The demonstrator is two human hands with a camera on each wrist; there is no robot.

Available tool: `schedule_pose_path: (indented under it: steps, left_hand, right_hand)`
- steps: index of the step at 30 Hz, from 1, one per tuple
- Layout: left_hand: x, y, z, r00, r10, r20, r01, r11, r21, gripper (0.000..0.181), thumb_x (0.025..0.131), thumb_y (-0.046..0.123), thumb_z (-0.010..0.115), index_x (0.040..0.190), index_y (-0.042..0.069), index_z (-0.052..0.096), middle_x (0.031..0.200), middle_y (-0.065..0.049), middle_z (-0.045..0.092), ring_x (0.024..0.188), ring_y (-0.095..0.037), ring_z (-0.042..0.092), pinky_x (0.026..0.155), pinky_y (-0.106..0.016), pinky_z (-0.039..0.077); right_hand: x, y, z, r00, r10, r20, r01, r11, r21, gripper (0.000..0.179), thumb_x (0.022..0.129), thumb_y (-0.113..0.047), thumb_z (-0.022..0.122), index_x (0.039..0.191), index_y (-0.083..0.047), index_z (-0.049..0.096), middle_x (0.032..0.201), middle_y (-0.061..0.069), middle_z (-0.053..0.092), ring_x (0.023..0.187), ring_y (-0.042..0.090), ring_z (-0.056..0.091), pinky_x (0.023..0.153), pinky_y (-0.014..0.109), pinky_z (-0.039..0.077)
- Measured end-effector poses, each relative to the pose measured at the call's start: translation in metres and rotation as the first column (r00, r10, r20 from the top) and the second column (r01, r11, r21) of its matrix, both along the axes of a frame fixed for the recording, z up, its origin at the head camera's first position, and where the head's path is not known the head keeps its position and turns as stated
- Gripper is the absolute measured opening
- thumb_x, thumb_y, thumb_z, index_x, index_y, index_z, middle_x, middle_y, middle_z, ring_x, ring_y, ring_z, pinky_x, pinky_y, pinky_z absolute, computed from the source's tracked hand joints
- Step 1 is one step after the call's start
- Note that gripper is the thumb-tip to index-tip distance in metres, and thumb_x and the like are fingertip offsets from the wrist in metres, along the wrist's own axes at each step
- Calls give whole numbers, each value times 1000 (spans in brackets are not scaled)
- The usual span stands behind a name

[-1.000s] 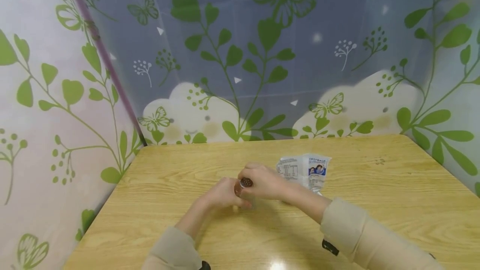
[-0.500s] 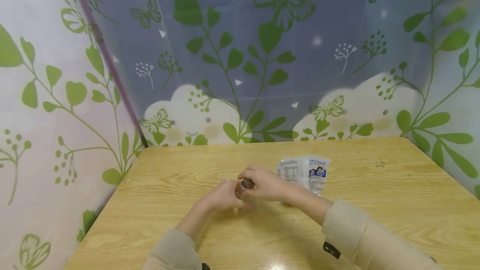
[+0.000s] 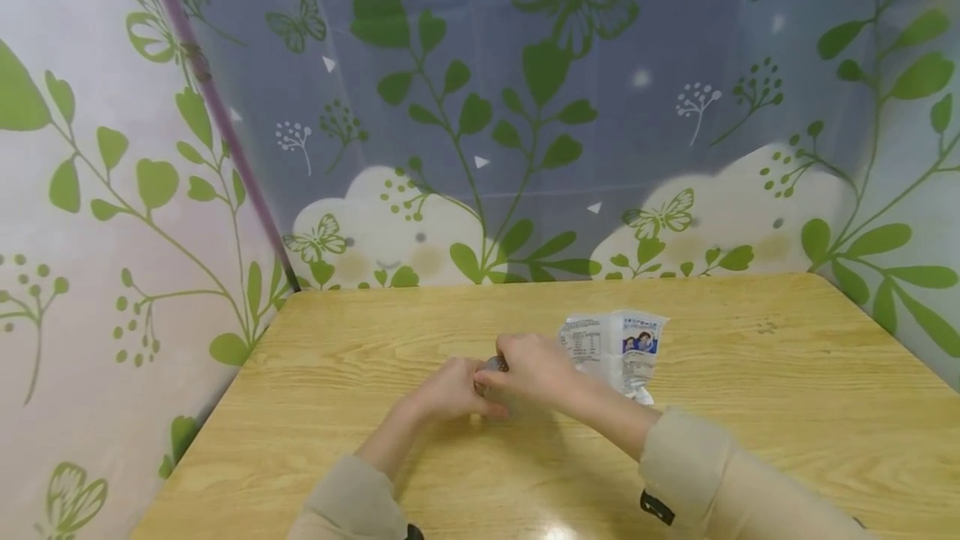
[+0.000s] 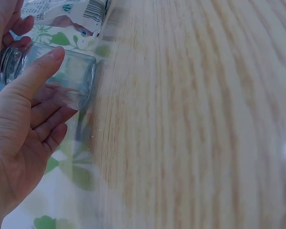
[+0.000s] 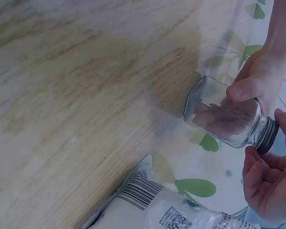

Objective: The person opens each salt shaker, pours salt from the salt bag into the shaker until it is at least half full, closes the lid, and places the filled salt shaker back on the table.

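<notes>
A clear glass jar [image 5: 214, 112] with square sides stands between the two hands, its bottom at or just above the wooden table. My left hand [image 3: 452, 390] holds the jar's body, with thumb and fingers on opposite sides in the left wrist view. At the top, my right hand [image 3: 536, 365] pinches the dark round lid [image 5: 269, 136] between thumb and fingers. Holes showed in this lid in the head view; fingers now cover part of it. The glass looks see-through, with the left fingers visible behind it in the right wrist view.
A white printed plastic packet [image 3: 600, 348] lies just beyond the right hand; its barcode and square code face the right wrist camera. The wood-grain table [image 3: 337, 332] ends at a patterned cloth backdrop [image 3: 450, 107]. Cloth also hangs on both sides.
The right hand's thumb and fingers have shifted round the lid, covering more of it. The left hand stays on the jar. The packet has not moved on the table.
</notes>
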State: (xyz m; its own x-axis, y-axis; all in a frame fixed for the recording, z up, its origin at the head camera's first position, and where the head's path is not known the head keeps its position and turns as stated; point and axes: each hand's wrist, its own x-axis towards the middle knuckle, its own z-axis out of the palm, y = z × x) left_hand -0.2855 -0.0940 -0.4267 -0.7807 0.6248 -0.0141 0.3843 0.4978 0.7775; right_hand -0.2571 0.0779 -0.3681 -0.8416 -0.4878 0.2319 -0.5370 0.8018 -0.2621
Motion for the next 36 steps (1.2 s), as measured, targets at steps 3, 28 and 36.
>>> schedule_pose_path:
  steps: [3, 28, 36]
  left_hand:
    - [0, 1, 0, 1000, -2, 2, 2, 1000, 0, 28, 73, 31, 79, 93, 19, 65, 57, 6, 42, 45, -8, 31, 43, -22, 28]
    - [1, 1, 3, 1000, -25, 14, 25, 1000, 10, 18, 75, 29, 77, 82, 18, 66, 66, 5, 63, 55, -6, 46, 55, -23, 42]
    - [0, 2, 3, 999, -32, 19, 32, 999, 7, 17, 75, 29, 77, 84, 19, 67, 67, 5, 63, 54, -7, 46, 53, -24, 39]
  right_hand:
    - [1, 0, 0, 999, -4, -42, 4, 1000, 17, 37, 82, -47, 65, 70, -15, 50, 59, -6, 44, 48, 9, 39, 42, 21, 32]
    - [7, -1, -2, 959, 194, -207, -194, 981, 20, 6, 81, -18, 67, 83, -13, 64, 81, -1, 52, 73, 15, 48, 64, 26, 40]
    - [5, 4, -4, 950, 211, -231, -214, 977, 11, 9, 82, -20, 67, 88, -14, 64, 86, 0, 50, 73, 14, 48, 62, 27, 40]
